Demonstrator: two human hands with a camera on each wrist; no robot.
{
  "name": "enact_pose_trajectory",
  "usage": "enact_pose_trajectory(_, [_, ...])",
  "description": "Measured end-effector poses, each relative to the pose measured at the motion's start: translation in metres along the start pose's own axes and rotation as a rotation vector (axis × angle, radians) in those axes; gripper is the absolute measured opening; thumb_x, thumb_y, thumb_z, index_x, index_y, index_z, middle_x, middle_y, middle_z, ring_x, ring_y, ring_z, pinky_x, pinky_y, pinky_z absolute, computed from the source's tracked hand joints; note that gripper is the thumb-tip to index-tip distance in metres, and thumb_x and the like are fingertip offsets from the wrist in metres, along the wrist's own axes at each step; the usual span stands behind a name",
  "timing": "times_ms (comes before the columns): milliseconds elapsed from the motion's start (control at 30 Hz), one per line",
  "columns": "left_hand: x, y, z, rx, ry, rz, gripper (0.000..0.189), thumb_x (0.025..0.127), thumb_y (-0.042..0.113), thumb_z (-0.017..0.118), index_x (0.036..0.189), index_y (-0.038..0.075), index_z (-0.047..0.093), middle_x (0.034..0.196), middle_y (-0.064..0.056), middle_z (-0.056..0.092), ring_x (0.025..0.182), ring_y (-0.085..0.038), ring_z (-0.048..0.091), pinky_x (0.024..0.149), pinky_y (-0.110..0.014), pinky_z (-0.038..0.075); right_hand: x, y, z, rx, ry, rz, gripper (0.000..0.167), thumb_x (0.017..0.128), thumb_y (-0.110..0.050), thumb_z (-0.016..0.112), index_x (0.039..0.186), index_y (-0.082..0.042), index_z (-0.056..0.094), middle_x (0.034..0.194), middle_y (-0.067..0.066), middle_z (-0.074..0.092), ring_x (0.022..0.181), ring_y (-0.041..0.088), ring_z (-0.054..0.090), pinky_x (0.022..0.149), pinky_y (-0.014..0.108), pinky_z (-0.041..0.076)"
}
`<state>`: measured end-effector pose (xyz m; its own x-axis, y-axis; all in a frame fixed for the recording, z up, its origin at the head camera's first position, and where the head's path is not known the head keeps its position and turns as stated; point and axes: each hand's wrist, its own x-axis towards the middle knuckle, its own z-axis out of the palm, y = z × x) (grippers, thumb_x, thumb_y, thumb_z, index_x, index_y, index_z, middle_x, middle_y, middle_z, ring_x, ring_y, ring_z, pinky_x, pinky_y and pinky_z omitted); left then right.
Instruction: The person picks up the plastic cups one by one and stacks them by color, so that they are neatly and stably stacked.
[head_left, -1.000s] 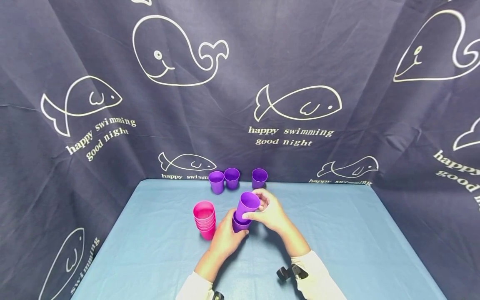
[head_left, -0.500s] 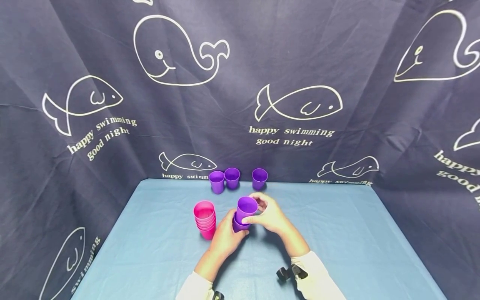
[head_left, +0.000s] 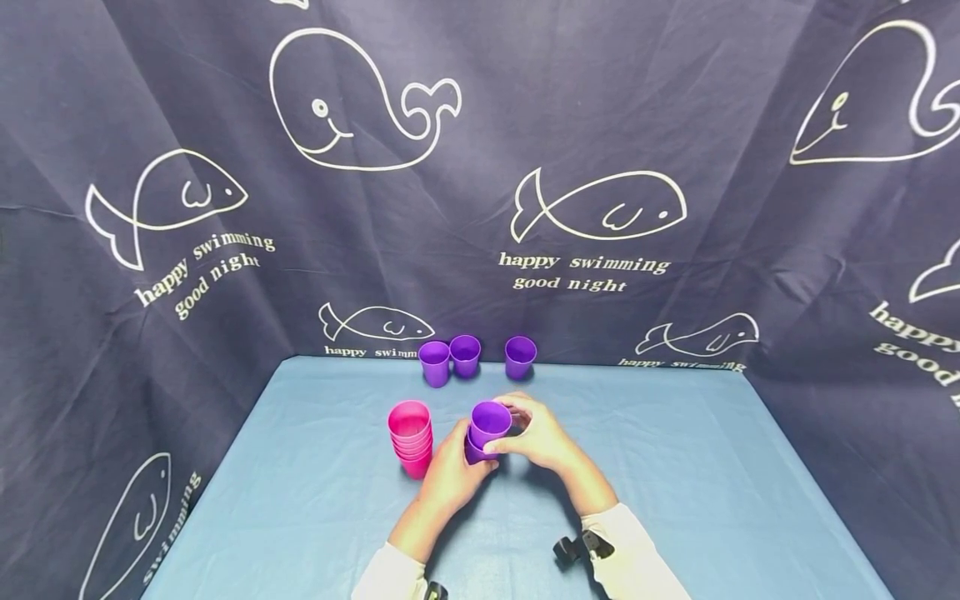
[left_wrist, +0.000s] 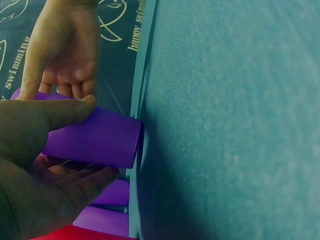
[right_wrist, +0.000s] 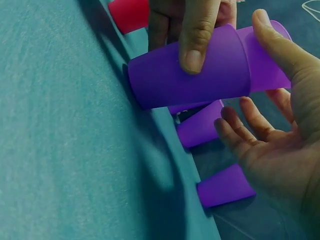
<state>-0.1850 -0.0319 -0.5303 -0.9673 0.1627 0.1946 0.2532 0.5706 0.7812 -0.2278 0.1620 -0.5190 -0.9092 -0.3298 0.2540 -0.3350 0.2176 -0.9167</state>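
Note:
My left hand (head_left: 453, 473) grips a purple lower cup (right_wrist: 190, 70) low over the blue table, its thumb and fingers curled round the sides. Partly inside that cup sits a purple upper cup (head_left: 491, 421), its rim standing above the lower one's. My right hand (head_left: 538, 433) holds the upper cup near its rim, thumb on the near side and a finger on the far side. In the right wrist view the upper cup's exposed part (right_wrist: 262, 57) lies beside the right thumb. Left of the left hand stands a stack of nested pink cups (head_left: 411, 437).
At the back of the blue table (head_left: 660, 467), by the dark curtain (head_left: 480, 125), stand three more purple cups: a left one (head_left: 434, 365), one right beside it (head_left: 465, 357) and a third apart (head_left: 520, 358).
The right hand has lowered the upper purple cup deeper into the lower one, and its tilt has lessened. The left hand has stayed in place round the lower cup.

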Motion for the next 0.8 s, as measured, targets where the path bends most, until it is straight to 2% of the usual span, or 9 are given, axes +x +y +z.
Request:
enact_pose_trajectory(100, [0.0,-0.001,0.0,-0.009,0.005,0.006,0.065,0.08,0.014,0.09,0.137,0.007,0.059,0.127,-0.014,0.074,0.118,-0.031,0.071,0.106,-0.053,0.056,-0.001,0.002,0.001,0.008,-0.025,-0.013,0.063,0.072,-0.008,0.096,0.13,-0.006,0.072,0.132,0.017,0.064,0.119,0.012,0.062,0.105,0.035,0.058])
enact_pose_trajectory(333, [-0.001,-0.001,0.0,-0.012,0.01,0.014,0.066,0.081,0.014,0.089,0.139,0.007,0.059,0.128,-0.015,0.074,0.119,-0.031,0.071,0.106,-0.053,0.056,-0.004,0.007,0.001,0.042,-0.071,-0.029,0.061,0.075,-0.008,0.095,0.131,-0.006,0.072,0.135,0.017,0.062,0.12,0.004,0.058,0.104,0.027,0.057])
enact_pose_trajectory(567, [-0.002,0.0,-0.001,-0.002,0.009,0.013,0.063,0.08,0.012,0.088,0.136,0.006,0.06,0.125,-0.014,0.075,0.118,-0.031,0.072,0.105,-0.052,0.056,-0.005,0.012,0.002,0.064,-0.148,-0.036,0.058,0.08,-0.007,0.091,0.134,-0.004,0.069,0.139,0.02,0.061,0.124,0.005,0.058,0.108,0.031,0.055])
enact_pose_trajectory(800, [-0.004,-0.002,0.0,-0.004,0.011,0.007,0.062,0.081,0.013,0.088,0.135,0.006,0.059,0.124,-0.014,0.075,0.117,-0.031,0.072,0.105,-0.051,0.057,-0.006,0.012,0.003,0.074,-0.187,-0.036,0.06,0.081,-0.008,0.088,0.137,-0.003,0.066,0.141,0.021,0.059,0.125,0.003,0.057,0.109,0.026,0.054])
